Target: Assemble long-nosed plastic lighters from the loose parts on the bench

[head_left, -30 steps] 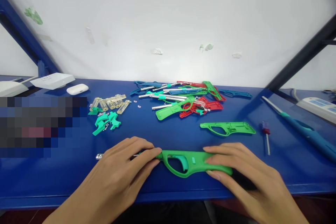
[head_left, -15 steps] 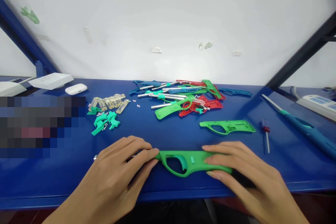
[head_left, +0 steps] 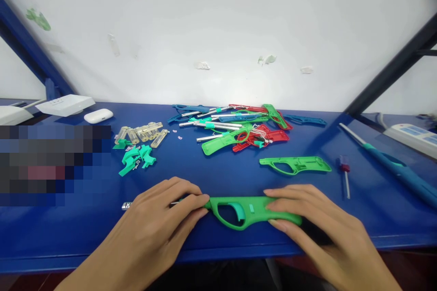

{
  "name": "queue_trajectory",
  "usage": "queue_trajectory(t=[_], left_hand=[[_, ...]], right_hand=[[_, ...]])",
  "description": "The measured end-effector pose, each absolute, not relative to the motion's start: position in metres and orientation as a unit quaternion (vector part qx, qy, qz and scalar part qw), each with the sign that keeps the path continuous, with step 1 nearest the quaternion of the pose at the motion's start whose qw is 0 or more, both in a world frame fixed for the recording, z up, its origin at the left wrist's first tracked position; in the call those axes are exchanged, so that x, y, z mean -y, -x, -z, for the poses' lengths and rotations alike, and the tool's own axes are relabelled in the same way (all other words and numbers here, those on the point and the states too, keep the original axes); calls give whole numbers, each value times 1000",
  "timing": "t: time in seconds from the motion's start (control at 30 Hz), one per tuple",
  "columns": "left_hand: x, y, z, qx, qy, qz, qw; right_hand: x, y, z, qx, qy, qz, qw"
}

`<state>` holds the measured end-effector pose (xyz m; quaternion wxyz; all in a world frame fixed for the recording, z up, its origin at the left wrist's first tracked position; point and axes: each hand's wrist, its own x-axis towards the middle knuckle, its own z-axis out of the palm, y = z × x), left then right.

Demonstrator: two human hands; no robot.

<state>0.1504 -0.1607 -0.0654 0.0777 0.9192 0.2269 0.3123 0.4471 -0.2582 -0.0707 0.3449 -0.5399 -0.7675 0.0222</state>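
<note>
A green long-neck lighter (head_left: 256,209) lies lengthwise near the table's front edge, its teal trigger showing in the finger loop. My left hand (head_left: 164,218) pinches the neck end, where the green body narrows. The lighter's metal tube runs beneath that hand, and its tip (head_left: 126,206) pokes out at the left. My right hand (head_left: 307,213) grips the handle end, fingers over the top and thumb along the lower edge. Just beyond lies a loose green lighter shell half (head_left: 312,164), inner side up.
Behind is a pile of green, red and blue shells (head_left: 223,142) with metal tubes. To the left are clear fuel tanks (head_left: 160,138), teal triggers (head_left: 147,156) and a white case (head_left: 98,116). A screwdriver (head_left: 346,175) and blue lighter (head_left: 399,168) lie right.
The left hand and the lighter's neck end have shifted slightly right, and more of the metal tip shows at the left. Both hands keep their hold.
</note>
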Motion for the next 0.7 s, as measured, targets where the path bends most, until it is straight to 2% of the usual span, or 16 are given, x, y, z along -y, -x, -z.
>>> queue_trajectory(t=[0.17,0.7], left_hand=[[160,-150,66,-218,-923,-313,44],[160,-146,64,-202,-939,-269,77]], right_hand=[[258,-447,73,758,553,-21,346],[259,-446,68,749,562,-26,351]])
